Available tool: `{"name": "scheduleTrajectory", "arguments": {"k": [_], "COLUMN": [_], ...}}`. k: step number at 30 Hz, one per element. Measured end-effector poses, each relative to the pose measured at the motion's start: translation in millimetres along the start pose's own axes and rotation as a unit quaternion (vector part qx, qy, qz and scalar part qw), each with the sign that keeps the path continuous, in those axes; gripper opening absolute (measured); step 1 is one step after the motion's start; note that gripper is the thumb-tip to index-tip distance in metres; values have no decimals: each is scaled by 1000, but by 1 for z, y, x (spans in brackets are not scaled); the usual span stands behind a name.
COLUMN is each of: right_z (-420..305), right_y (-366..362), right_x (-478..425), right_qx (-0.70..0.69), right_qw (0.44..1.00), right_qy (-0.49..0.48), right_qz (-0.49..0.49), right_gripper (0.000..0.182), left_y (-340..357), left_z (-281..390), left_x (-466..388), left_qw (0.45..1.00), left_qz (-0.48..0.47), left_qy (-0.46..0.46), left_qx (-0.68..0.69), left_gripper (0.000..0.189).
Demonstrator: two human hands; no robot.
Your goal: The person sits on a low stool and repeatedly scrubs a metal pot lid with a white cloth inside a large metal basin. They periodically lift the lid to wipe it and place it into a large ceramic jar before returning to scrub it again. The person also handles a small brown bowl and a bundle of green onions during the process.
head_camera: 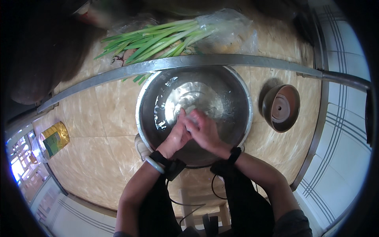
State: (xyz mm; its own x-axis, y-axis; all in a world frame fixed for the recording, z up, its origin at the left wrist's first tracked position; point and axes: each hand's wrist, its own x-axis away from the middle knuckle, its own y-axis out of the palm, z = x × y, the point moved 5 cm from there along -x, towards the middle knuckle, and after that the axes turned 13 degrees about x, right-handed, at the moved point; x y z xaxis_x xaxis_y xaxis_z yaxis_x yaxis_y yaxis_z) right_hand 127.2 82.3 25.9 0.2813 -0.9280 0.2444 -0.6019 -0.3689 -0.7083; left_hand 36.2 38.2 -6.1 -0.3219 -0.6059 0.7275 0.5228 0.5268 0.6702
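Observation:
A large round metal basin [138, 112] with clear water [204, 91] in it stands on the floor before me. Over its near half, my left hand [178, 133] and my right hand [204, 129] are brought together, touching, with fingers curled in. Something pale and wet-looking shows between the fingertips, too small and blurred to name. Whether one hand or both grip it is hidden by the fingers. Both wrists wear black straps, and a pale bangle [154, 165] is on the left one.
A metal bar [189, 60] crosses above the basin's far rim. Beyond it lie long green onions [160, 40], partly in a clear plastic bag [228, 23]. On the right stands a brown pot [291, 108] with a bottom hole; on the left, a yellow jug [60, 134]. A shoe [141, 145] touches the basin's left side.

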Motion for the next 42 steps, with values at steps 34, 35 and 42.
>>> {"name": "scheduleTrajectory", "arguments": {"k": [34,35,42], "right_z": [69,70,92], "right_y": [11,13,-6], "right_x": [-6,-7,-18], "right_qx": [155,118,-264], "right_qw": [976,970,901], "right_qy": [-92,-121,269], "right_qz": [-125,-172,-217], "right_gripper": [52,56,51], "left_y": [-39,-39,-44], "left_z": [27,30,40], "left_x": [4,1,6], "left_qw": [633,627,651], "left_qz": [145,141,181], "left_qy": [159,163,120], "left_qx": [-744,-749,-727], "left_gripper": [43,43,41]}}
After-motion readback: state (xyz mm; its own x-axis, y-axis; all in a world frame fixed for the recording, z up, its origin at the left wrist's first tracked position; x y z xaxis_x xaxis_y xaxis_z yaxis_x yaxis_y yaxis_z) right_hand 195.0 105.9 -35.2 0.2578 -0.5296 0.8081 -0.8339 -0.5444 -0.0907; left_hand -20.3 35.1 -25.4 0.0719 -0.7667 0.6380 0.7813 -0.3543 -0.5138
